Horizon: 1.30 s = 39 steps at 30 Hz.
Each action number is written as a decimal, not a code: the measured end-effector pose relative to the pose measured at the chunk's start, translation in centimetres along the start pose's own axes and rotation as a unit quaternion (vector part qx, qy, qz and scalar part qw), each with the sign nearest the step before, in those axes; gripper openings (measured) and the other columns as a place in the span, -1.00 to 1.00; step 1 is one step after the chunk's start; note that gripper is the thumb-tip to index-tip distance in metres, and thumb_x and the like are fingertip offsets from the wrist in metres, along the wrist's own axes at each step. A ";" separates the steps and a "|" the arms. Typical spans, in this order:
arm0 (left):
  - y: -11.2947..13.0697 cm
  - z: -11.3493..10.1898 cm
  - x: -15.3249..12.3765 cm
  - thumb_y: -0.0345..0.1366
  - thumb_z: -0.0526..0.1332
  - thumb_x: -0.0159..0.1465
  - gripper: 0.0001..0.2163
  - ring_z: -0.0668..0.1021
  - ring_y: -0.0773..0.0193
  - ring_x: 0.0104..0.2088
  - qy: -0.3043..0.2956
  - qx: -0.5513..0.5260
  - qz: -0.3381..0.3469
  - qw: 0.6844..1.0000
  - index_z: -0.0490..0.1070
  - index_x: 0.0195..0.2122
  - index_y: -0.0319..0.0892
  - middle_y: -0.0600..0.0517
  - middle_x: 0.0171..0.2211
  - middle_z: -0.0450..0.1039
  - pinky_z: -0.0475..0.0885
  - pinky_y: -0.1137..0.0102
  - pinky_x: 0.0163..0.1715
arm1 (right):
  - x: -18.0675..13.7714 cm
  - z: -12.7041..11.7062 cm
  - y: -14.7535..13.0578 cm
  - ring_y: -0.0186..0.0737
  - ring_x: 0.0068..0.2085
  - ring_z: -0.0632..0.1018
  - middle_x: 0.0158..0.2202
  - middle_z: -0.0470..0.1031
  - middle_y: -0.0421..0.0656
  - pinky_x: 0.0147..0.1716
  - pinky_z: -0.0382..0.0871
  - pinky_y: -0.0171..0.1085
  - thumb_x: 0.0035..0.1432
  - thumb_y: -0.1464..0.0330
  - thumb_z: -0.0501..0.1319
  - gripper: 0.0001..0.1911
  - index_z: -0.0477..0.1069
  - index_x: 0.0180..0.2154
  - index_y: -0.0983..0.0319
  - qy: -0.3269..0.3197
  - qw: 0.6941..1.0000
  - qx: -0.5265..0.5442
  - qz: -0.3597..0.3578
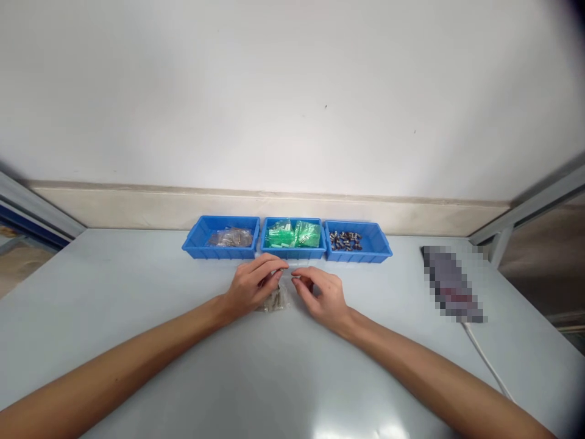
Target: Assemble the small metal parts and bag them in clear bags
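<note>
The head view shows one pale grey table against a white wall. Two bare forearms reach in from the lower corners.

The left hand lies with its fingers curled down over one small clear plastic bag of little metal parts. The bag rests on the table in front of the middle tray, between the two hands. The hand's thumb and forefinger are closed narrowly on the bag's upper edge. The right hand sits just beside the bag, its thumb and forefinger drawn into a narrow pinch near the bag's top corner. Whether they actually grip the film cannot be told.

Three blue plastic trays stand in a row near the wall, edge to edge. The left blue tray holds clear bags of greyish parts, too blurred to count. The middle blue tray holds green plastic bags, at least two. The right blue tray holds a heap of small dark metal pieces, too small to count.

Well apart to the right lies one flat pixelated object, with one white cable running from it towards the table's near edge.
</note>
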<state>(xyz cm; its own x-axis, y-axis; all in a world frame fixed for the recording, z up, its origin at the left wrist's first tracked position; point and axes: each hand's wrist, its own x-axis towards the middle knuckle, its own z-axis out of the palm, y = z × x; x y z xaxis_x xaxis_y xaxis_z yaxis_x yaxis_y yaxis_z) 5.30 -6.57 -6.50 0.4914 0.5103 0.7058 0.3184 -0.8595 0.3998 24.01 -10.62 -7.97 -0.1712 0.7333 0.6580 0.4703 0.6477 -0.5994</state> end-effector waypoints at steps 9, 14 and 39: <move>-0.4 0.0 -0.4 -0.49 0.02 0.35 -0.74 0.52 0.32 -0.23 -0.021 -0.006 0.002 1.000 0.38 0.00 -0.21 -0.06 -0.21 0.47 0.44 0.44 -0.23 | -0.1 0.0 -0.1 -0.36 -0.50 0.45 -0.47 0.49 -0.19 -0.47 0.37 -0.37 0.21 0.47 0.13 -0.86 0.43 -0.20 0.24 0.005 1.000 0.002 -0.003; -0.5 0.1 -0.5 -0.44 0.00 0.37 -0.78 0.52 0.35 -0.31 -0.014 -0.006 -0.001 1.000 0.33 -0.02 -0.19 -0.02 -0.28 0.49 0.45 0.48 -0.33 | 0.0 -0.1 -0.1 -0.35 -0.49 0.48 -0.46 0.51 -0.19 -0.46 0.41 -0.37 0.22 0.45 0.12 -0.83 0.44 -0.16 0.23 0.012 1.000 0.004 -0.002; -0.7 0.4 -0.7 -0.34 -0.02 0.39 -0.82 0.54 0.38 -0.41 -0.023 0.045 0.004 0.999 0.25 -0.02 -0.19 -0.01 -0.28 0.51 0.43 0.50 -0.41 | 0.1 -0.3 0.0 -0.33 -0.41 0.55 -0.33 0.58 -0.15 -0.39 0.48 -0.34 0.25 0.43 0.10 -0.75 0.43 -0.05 0.21 -0.007 1.000 0.015 -0.015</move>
<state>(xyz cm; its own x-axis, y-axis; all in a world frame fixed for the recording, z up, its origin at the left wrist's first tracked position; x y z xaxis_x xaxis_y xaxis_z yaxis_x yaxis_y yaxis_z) 5.04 -6.27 -7.49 0.5302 0.5060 0.6803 0.3853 -0.8586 0.3382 24.22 -10.62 -7.82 -0.1976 0.7168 0.6687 0.4383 0.6748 -0.5938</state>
